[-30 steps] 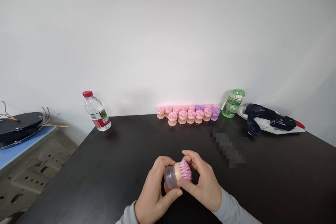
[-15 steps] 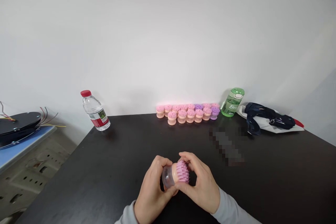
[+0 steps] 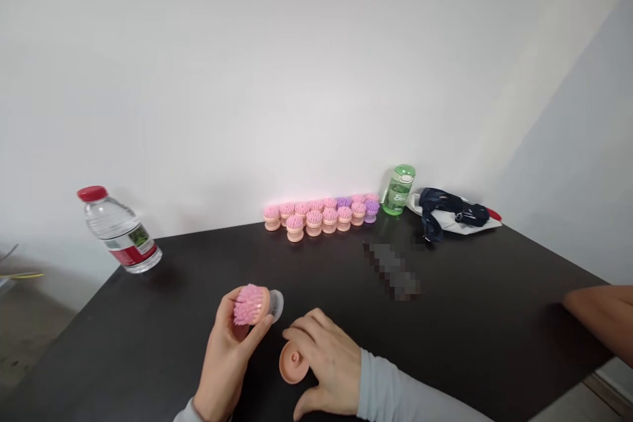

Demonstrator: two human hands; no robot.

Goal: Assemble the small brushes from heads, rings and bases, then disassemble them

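Observation:
My left hand point(image 3: 225, 349) grips a small round scrub brush point(image 3: 250, 306) with pink bristles, a peach collar and a clear cup. The bristles point left and the clear cup points right. Below my right hand point(image 3: 329, 359), a peach round cap point(image 3: 291, 364) with a small stub at its centre lies hollow side up on the dark table. The fingers of that hand are stretched over the cap's upper right edge, with the thumb held apart. Whether they touch the cap, I cannot tell.
Along the wall stand several pink and purple brushes point(image 3: 314, 223). A water bottle point(image 3: 126, 237) is at the left, a green bottle point(image 3: 398, 191) farther right, beside a dark strap point(image 3: 445, 208) on a white bag. Another person's arm point(image 3: 601, 316) rests at the right edge.
My hands have come apart. The left has carried the brush leftward, its bristles now facing left; the right hovers over the peach cap on the table. The view has turned right, bringing an arm in.

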